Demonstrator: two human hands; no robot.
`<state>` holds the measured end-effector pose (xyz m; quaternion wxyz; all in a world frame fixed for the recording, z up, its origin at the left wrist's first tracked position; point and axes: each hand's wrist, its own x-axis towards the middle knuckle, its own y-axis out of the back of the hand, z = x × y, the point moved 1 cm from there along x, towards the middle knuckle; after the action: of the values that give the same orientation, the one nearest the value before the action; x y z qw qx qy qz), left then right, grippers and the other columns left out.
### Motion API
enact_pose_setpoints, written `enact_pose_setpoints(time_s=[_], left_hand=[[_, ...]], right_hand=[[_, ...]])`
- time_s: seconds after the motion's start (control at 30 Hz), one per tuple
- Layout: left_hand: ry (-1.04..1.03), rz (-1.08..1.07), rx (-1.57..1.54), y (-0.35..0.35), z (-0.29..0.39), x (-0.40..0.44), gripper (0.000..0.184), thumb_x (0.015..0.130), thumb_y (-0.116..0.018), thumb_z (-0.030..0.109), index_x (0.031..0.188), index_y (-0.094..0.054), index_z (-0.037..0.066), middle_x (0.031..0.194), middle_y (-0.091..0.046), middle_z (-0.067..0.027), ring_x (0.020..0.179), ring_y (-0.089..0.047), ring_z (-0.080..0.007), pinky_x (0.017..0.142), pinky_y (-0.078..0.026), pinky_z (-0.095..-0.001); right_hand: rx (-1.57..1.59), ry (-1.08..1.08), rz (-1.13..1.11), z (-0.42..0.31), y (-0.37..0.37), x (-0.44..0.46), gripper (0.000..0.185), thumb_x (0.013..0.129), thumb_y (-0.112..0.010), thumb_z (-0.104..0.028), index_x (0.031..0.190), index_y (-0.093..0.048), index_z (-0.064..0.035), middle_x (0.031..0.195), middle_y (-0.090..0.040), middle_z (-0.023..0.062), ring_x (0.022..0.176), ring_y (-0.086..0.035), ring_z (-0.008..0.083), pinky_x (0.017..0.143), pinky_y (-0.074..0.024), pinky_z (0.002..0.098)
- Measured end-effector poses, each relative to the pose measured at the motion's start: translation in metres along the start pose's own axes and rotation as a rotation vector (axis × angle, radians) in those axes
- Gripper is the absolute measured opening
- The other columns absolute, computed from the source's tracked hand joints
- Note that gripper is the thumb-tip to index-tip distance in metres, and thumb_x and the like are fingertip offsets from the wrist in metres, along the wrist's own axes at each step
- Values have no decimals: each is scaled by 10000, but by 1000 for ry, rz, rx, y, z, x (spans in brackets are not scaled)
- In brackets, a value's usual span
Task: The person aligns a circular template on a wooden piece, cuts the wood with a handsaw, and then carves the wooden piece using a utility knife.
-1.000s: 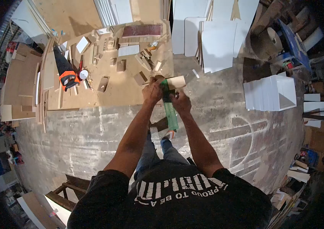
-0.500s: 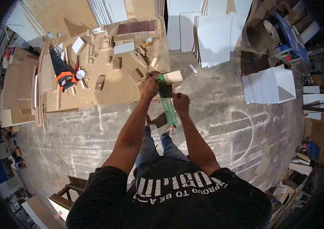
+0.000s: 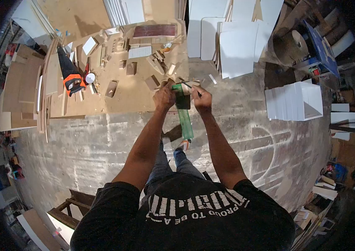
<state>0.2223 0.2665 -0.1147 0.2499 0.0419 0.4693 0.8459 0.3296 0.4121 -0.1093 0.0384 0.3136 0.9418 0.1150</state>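
Saw (image 3: 72, 77): on the tabletop (image 3: 85, 104), well left of the green strip (image 3: 184, 121).
Left hand (image 3: 164, 97): fingers closed, grasping the green strip's upper end.
Pale wood (image 3: 189, 89): at the green strip's top, partly hidden.
Right hand (image 3: 201, 99): pinching a thin dark stick (image 3: 186, 83), just right of the green strip.
White boxes (image 3: 284, 101): well right of the green strip.

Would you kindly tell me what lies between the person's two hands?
In the head view, the top of the green strip and a pale wood piece lie between them; a thin dark stick in the right hand slants there too.
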Motion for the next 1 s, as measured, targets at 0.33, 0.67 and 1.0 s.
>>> enact_pose_setpoints(time_s=[0.33, 0.67, 1.0], left_hand=[[-19, 2, -18, -4, -3, 10, 274, 839, -681, 311, 1063, -577, 190, 1159, -576, -101, 1002, -637, -410, 790, -507, -537], [81, -32, 19, -5, 4, 11, 304, 841, -680, 325, 1098, -579, 200, 1207, -557, -92, 1042, -627, -395, 830, -500, -518], [59, -20, 10, -5, 2, 12, 311, 844, -667, 311, 1127, -573, 224, 1255, -545, -77, 1047, -632, -380, 841, -503, -517]], right_hand=[[-397, 457, 45, 13, -14, 0, 237, 892, -564, -125, 1052, -664, 19, 1037, -660, 235, 983, -636, 399, 868, -516, 430], [-732, 408, -285, -20, -9, 8, 330, 793, -556, -77, 1112, -606, -14, 1028, -642, 239, 932, -619, 432, 850, -517, 483], [-621, 335, -173, -3, 16, -1, 264, 899, -519, -159, 1084, -640, -15, 1020, -649, 243, 945, -630, 409, 817, -526, 483]])
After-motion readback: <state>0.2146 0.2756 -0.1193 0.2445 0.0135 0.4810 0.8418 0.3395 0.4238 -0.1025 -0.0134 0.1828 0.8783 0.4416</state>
